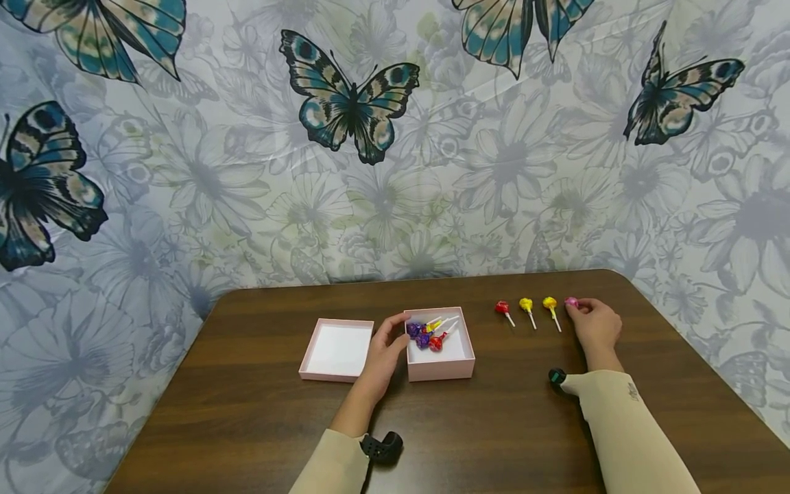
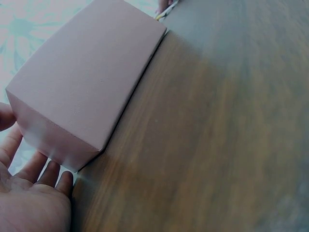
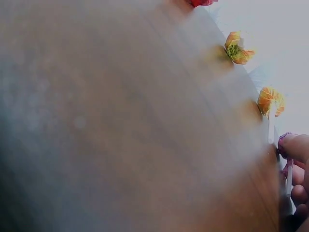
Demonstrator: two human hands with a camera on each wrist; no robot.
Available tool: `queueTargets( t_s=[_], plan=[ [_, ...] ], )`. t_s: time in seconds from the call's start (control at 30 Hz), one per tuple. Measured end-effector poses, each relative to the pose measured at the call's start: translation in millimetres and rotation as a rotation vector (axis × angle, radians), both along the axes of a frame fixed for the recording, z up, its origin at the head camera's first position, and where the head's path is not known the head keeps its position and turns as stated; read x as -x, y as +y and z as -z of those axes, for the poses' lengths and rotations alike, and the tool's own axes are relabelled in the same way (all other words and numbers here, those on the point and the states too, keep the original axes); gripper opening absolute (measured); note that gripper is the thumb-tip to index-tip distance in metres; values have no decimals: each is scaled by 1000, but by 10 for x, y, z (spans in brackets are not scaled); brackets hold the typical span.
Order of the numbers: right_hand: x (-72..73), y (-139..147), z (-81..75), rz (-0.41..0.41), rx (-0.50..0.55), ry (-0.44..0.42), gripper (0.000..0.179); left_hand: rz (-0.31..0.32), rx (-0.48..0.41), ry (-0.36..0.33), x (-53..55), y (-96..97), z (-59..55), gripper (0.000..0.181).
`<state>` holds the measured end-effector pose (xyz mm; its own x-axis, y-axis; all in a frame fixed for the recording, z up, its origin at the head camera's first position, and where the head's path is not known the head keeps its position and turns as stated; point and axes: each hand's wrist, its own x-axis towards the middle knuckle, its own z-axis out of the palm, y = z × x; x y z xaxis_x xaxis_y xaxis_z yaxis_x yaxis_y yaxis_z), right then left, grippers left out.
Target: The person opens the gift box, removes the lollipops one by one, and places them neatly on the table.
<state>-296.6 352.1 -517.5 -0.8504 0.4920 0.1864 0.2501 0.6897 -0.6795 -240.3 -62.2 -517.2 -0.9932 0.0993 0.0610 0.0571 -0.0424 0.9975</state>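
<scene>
On the right of the table, my right hand (image 1: pixel 597 328) pinches a pink lollipop (image 1: pixel 572 302) by its wrapped head; its white stick shows below the fingers in the right wrist view. Just left of it lie a yellow lollipop (image 1: pixel 550 302), another yellow one (image 1: pixel 526 304) and a red one (image 1: pixel 503 307), in a row with sticks toward me. My left hand (image 1: pixel 381 353) rests its fingertips against the left side of a pink box (image 1: pixel 440 371). Inside the box is a pile of purple, yellow and red lollipops (image 1: pixel 436 342).
The pink box lid (image 1: pixel 336 348), white inside, lies left of the left hand. All this is on a brown wooden table (image 1: pixel 494 432). Behind its far edge hangs a butterfly-patterned cloth (image 1: pixel 382 219).
</scene>
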Motion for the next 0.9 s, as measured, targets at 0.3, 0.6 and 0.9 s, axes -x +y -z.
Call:
queueTargets(
  t_s=[0.3, 0.6, 0.9],
  plan=[
    [-28, -20, -12, -5, -53, 21, 40, -1, 0, -8, -2, -1, 1, 40],
    [-46, -28, -11, -3, -53, 42, 38, -2, -2, 6, -2, 5, 11, 40],
    [-77, -42, -36, -16, -29, 56, 42, 4, -3, 17, -3, 2, 26, 41]
  ],
)
